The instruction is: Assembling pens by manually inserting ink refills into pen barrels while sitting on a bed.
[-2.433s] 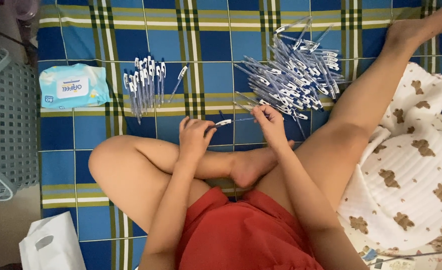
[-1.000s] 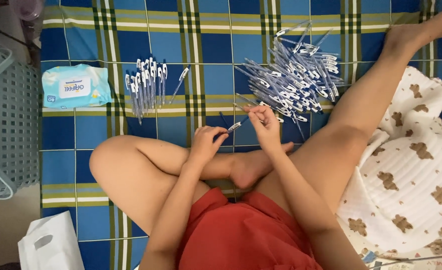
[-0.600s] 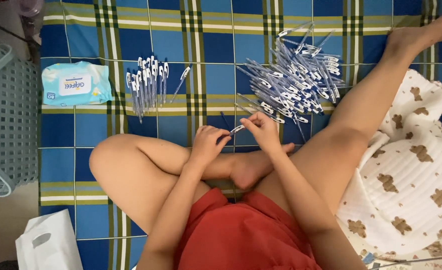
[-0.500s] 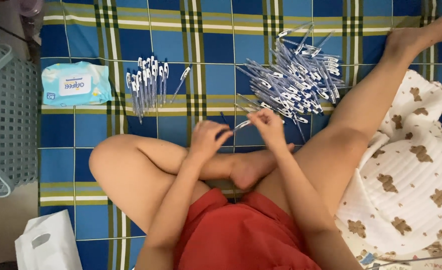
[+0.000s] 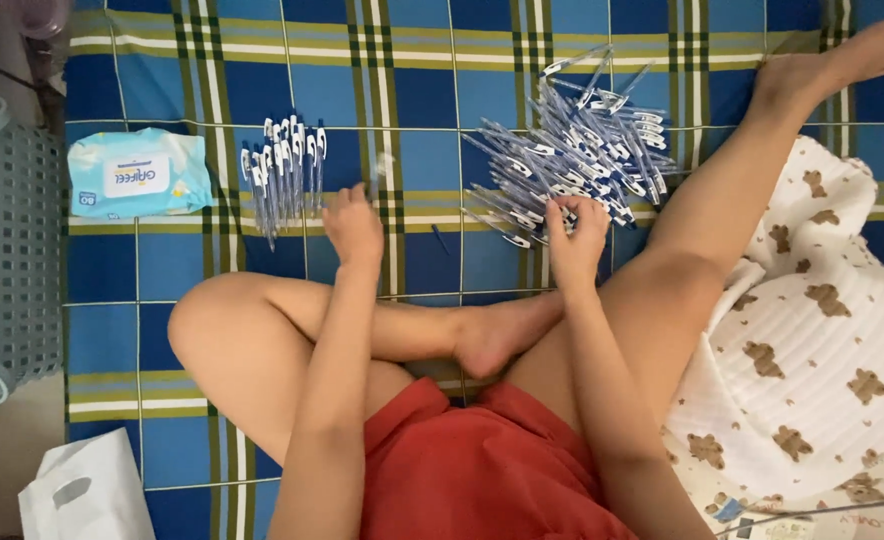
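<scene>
A blurred pen point(image 5: 377, 172) shows above the left hand point(image 5: 354, 226). The right hand point(image 5: 577, 240) hides pens in the pile point(image 5: 572, 150). The basket point(image 5: 7, 250) and bag point(image 5: 87, 495) are cut off.

A blue plaid mat point(image 5: 442, 90) covers the floor; a grey plastic basket point(image 5: 2, 250) stands left, perhaps on bare floor.

To your left you have a wet-wipes pack point(image 5: 139, 173), a grey plastic basket point(image 5: 7, 250) and a white plastic bag point(image 5: 87, 495); a bear-print blanket point(image 5: 812, 350) lies right.
</scene>
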